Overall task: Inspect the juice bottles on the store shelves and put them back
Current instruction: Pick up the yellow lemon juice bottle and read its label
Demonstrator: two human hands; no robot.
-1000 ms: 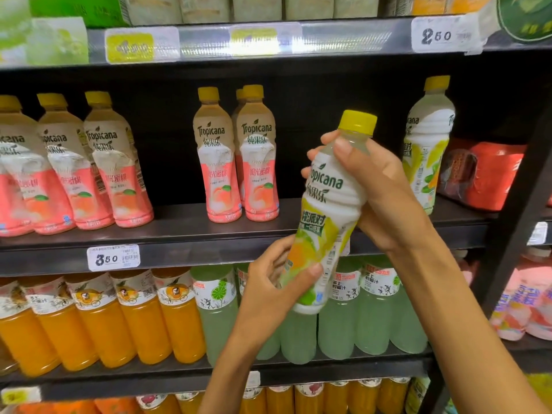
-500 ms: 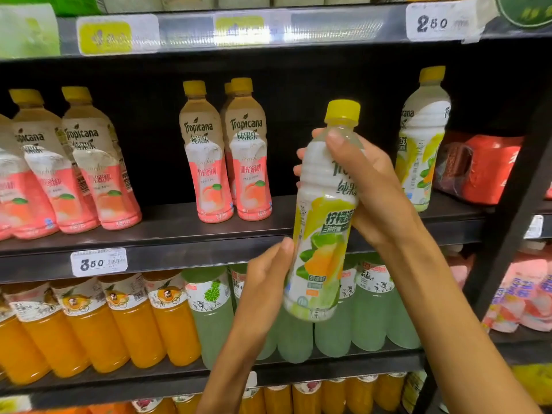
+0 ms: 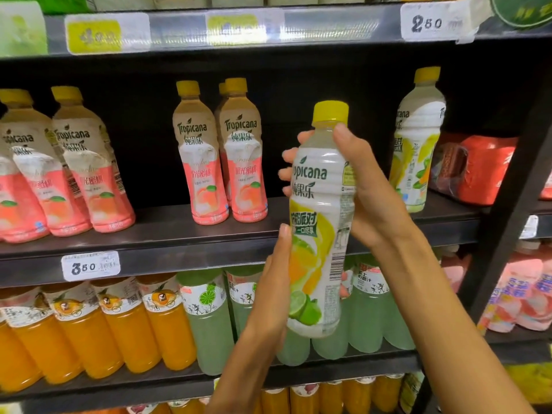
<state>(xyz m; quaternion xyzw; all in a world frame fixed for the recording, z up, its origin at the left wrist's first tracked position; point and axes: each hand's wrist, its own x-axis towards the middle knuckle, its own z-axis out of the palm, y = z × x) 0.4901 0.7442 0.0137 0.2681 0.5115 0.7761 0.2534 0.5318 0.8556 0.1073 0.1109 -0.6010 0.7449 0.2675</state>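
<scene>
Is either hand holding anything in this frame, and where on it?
Both hold one lemon-lime juice bottle: the right hand grips its upper body just below the yellow cap, and the left hand holds its lower half.

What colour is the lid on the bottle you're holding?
Yellow. The held bottle's cap shows best in the head view.
</scene>
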